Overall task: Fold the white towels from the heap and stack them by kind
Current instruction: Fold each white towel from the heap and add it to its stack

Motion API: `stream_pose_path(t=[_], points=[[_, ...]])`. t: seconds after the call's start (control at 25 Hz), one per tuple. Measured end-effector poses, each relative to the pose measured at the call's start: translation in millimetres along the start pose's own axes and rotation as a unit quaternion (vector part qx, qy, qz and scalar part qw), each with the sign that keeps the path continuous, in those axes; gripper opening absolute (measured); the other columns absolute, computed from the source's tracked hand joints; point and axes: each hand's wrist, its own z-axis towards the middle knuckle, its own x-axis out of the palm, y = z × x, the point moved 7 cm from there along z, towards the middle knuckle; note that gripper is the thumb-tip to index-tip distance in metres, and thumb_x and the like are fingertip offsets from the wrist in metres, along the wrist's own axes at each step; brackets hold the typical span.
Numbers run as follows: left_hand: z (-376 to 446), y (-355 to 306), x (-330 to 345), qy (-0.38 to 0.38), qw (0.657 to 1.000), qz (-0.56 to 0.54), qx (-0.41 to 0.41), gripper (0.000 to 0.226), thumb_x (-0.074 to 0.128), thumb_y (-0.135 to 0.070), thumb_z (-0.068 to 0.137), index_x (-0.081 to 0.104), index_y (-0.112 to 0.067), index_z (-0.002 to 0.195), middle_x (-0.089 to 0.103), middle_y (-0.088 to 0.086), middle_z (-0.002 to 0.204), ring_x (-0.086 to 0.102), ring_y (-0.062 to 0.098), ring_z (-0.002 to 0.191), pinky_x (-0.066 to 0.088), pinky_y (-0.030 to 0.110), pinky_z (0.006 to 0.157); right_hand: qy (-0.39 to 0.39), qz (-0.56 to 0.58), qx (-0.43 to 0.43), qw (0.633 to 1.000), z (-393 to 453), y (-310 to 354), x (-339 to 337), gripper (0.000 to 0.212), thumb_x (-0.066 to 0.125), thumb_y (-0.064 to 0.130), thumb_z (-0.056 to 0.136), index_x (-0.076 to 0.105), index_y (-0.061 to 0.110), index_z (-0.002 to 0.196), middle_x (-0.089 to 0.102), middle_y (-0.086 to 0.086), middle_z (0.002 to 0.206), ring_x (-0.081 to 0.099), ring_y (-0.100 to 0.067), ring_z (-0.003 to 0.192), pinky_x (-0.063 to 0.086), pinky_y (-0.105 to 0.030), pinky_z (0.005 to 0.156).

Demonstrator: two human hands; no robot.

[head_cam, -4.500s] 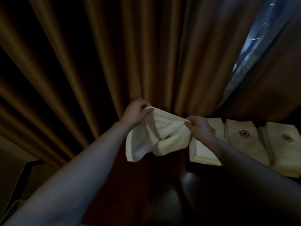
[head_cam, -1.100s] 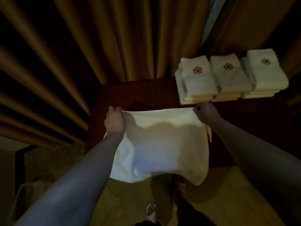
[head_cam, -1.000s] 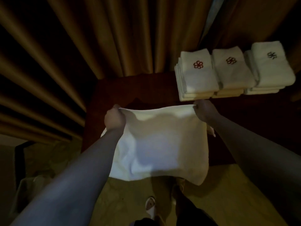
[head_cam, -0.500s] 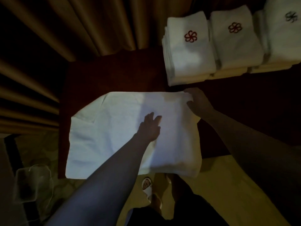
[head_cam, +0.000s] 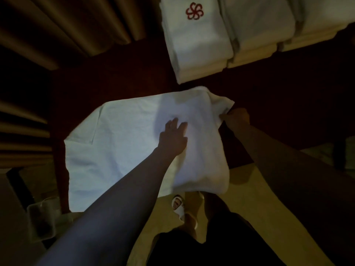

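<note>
The brown pleated curtain (head_cam: 63,25) fills the far left, more of it cropped off than half a second ago, since the view has dropped closer to the dark reddish bench (head_cam: 119,79). On that bench the white towel (head_cam: 119,150) lies spread, soft and terry-napped, its near edge hanging over the front and its left corner turned back in a small crease. Where the right edge lay flat before, it is now lifted and bunched into a thick rolled fold. Beyond it stand the folded stacks (head_cam: 197,45), squared white piles pressed side by side, the nearest bearing a red embroidered flower; they sit larger and higher in view than earlier. The left hand (head_cam: 173,139) still rests flat on the towel's middle, fingers straight and spread, gripping nothing. The right hand (head_cam: 235,120) has its grip closed on the raised right edge, fingers curled round the cloth. Below, a white slipper (head_cam: 178,206) shows on the pale floor (head_cam: 249,198).
</note>
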Motion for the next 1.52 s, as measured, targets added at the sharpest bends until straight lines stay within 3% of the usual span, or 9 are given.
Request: stream_pose_path(t=[0.24,0.36,0.64,0.8,0.96,1.04,1.2,1.36,1.52], points=[[-1,10,-1,-0.029,1.0,0.003,0.0,0.052,0.051,-0.031,0.096,0.033,-0.022,0.144,0.023,0.012,0.157,0.018,0.032,0.145,0.044,0.048,0.102,-0.099,0.099,-0.045,0.989,7,9,-51,0.041,0.047,0.028,0.099,0.047,0.006,0.134,0.054,-0.017,0.13,0.054,-0.034,0.118,0.049,-0.041,0.093],[0,10,-1,-0.021,1.0,-0.009,-0.018,0.053,0.051,-0.033,0.096,0.033,-0.021,0.144,0.022,0.011,0.157,0.017,0.032,0.145,0.041,0.047,0.105,-0.125,0.157,-0.062,0.978,13,12,-75,0.033,0.052,0.031,0.097,0.055,0.01,0.122,0.06,-0.011,0.119,0.059,-0.026,0.107,0.046,-0.031,0.078],[6,-17,6,0.002,0.999,0.015,-0.036,0.077,0.048,-0.059,0.09,0.02,-0.017,0.149,0.01,0.018,0.158,0.012,0.044,0.144,0.035,0.056,0.108,0.115,0.251,0.007,0.961,-18,-46,-18,0.05,0.072,0.027,0.084,0.059,-0.001,0.123,0.06,-0.017,0.124,0.058,-0.035,0.114,0.05,-0.045,0.09],[11,-22,9,0.044,0.997,0.002,-0.057,0.089,0.047,-0.065,0.088,0.006,-0.018,0.153,-0.007,0.018,0.16,-0.004,0.046,0.145,0.024,0.059,0.112,0.112,0.291,-0.028,0.95,-20,-49,-28,0.042,0.06,0.025,0.094,0.055,-0.001,0.127,0.057,-0.019,0.128,0.057,-0.036,0.115,0.049,-0.041,0.085],[19,-22,5,0.049,0.997,-0.006,-0.05,0.086,0.046,-0.062,0.091,0.006,-0.019,0.154,-0.006,0.017,0.16,-0.004,0.044,0.145,0.025,0.057,0.113,0.018,0.285,-0.074,0.955,-14,-36,-57,0.039,0.061,0.027,0.093,0.058,-0.003,0.117,0.062,-0.02,0.116,0.062,-0.029,0.096,0.05,-0.037,0.077],[23,-22,1,0.047,0.998,-0.008,-0.043,0.084,0.046,-0.061,0.091,0.008,-0.02,0.154,-0.003,0.016,0.16,-0.002,0.044,0.145,0.026,0.055,0.112,-0.005,0.255,-0.082,0.963,-13,-30,-61,0.04,0.063,0.03,0.092,0.06,-0.002,0.115,0.063,-0.018,0.112,0.061,-0.025,0.092,0.047,-0.034,0.075],[29,-16,-10,0.045,0.997,-0.062,-0.01,0.077,0.051,-0.052,0.093,0.018,-0.016,0.153,0.005,0.015,0.161,0.003,0.038,0.147,0.018,0.047,0.116,-0.032,0.107,-0.089,0.99,-7,-33,-60,0.041,0.061,0.028,0.092,0.06,-0.001,0.121,0.062,-0.02,0.12,0.06,-0.034,0.109,0.045,-0.032,0.081],[14,12,-16,0.008,0.994,-0.106,0.011,0.069,0.055,-0.04,0.094,0.026,-0.016,0.152,0.012,0.012,0.16,0.01,0.027,0.148,0.018,0.039,0.117,-0.175,-0.063,-0.079,0.979,-24,-17,-49,0.065,0.059,0.029,0.091,0.031,0.003,0.144,0.033,-0.024,0.146,0.031,-0.039,0.135,0.029,-0.044,0.109],[-14,63,-11,-0.033,0.996,-0.049,-0.068,0.062,0.052,-0.034,0.095,0.029,-0.015,0.149,0.017,0.016,0.158,0.018,0.031,0.145,0.031,0.043,0.111,-0.084,-0.187,-0.251,0.946,-54,32,28,0.073,0.059,0.034,0.09,0.025,0.007,0.149,0.017,-0.023,0.155,0.015,-0.037,0.143,0.015,-0.044,0.116]])
